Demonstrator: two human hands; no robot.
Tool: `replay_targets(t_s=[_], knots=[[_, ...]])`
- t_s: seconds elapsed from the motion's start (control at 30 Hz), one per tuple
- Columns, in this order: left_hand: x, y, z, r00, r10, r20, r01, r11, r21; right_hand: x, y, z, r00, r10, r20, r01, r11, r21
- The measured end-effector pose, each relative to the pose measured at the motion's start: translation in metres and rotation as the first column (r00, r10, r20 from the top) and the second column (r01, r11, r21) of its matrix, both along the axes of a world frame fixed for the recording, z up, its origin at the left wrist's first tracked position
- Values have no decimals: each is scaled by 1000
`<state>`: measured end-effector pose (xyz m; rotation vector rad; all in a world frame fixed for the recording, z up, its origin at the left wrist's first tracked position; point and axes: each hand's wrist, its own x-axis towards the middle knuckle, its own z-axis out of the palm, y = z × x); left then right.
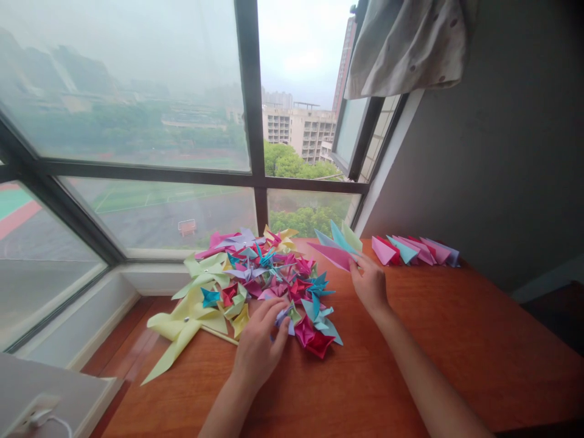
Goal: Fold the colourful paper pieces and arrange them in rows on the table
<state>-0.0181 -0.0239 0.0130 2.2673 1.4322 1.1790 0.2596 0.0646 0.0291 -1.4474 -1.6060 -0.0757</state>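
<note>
Folded papers in pink, blue and green (pixel 340 243) fan out from the closed fingers of my right hand (pixel 368 281), raised over the back of the wooden table (pixel 356 383). My left hand (pixel 262 340) is at the front of a colourful pile of folded paper shapes (pixel 274 274), its fingers curled at a small lavender paper piece (pixel 283 316). Whether it grips this piece is hard to make out. Just right of that hand lie dark pink and red paper pieces (pixel 319 344). A large pale yellow pinwheel (pixel 182 322) lies to the left.
At the back right of the table stands a row of folded paper pieces (pixel 413 250) in pink, red and blue. Behind the table are framed windows (pixel 255 109), one pane open. A curtain (pixel 410 48) hangs at the upper right. A socket with a plug (pixel 40 417) is at lower left.
</note>
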Motion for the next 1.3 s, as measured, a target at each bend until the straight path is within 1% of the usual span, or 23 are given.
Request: replay_targets(t_s=[0.13, 0.23, 0.33, 0.43, 0.5, 0.6, 0.67, 0.73, 0.8, 0.9, 1.0, 1.07, 1.1, 1.17, 1.23, 1.3], knots=[[0, 0, -1, 1000, -4, -4, 4, 1000, -10, -22, -5, 24, 996, 87, -21, -87, 996, 19], [0, 0, 0, 1000, -3, -6, 3, 1000, -17, -46, -1, 44, 985, 169, -34, -168, 985, 27], [0, -1, 1, 1000, 2, -4, -3, 1000, -17, -81, 6, 64, 966, 258, -5, -258, 966, -9], [-1, -1, 3, 1000, 8, 8, -8, 1000, -26, -122, 17, 80, 935, 345, 81, -339, 937, -85], [-1, -1, 3, 1000, 3, 22, -2, 1000, -31, -148, 27, 86, 900, 408, 155, -384, 909, -163], [-2, -1, 4, 999, -5, 37, 6, 1000, -25, -179, 43, 84, 836, 495, 237, -424, 856, -295], [-3, -1, 4, 999, 5, 49, -5, 1000, -9, -190, 51, 80, 795, 551, 255, -448, 816, -365], [-3, -1, 4, 997, 35, 74, -37, 999, 24, -192, 55, 76, 772, 583, 253, -467, 790, -396], [-5, -1, 5, 991, 77, 106, -84, 994, 69, -188, 55, 73, 769, 594, 236, -487, 783, -387], [-10, -1, 7, 979, 129, 156, -148, 982, 121, -171, 50, 72, 780, 605, 162, -533, 777, -336], [-15, 0, 10, 961, 174, 213, -207, 968, 144, -144, 46, 67, 793, 603, 83, -568, 783, -253], [-16, 0, 11, 955, 188, 231, -224, 964, 144, -120, 46, 59, 816, 577, 43, -557, 804, -207], [-16, 0, 11, 956, 184, 228, -220, 965, 144, -107, 46, 52, 835, 549, 25, -535, 822, -198], [-13, 0, 10, 966, 155, 205, -187, 971, 146, -75, 46, 38, 890, 455, -4, -446, 871, -205], [-9, -1, 8, 979, 111, 170, -136, 980, 145, -39, 46, 22, 952, 306, -9, -300, 927, -225], [-5, -2, 6, 988, 75, 136, -93, 987, 132, 3, 45, 6, 982, 189, -18, -188, 957, -222]])
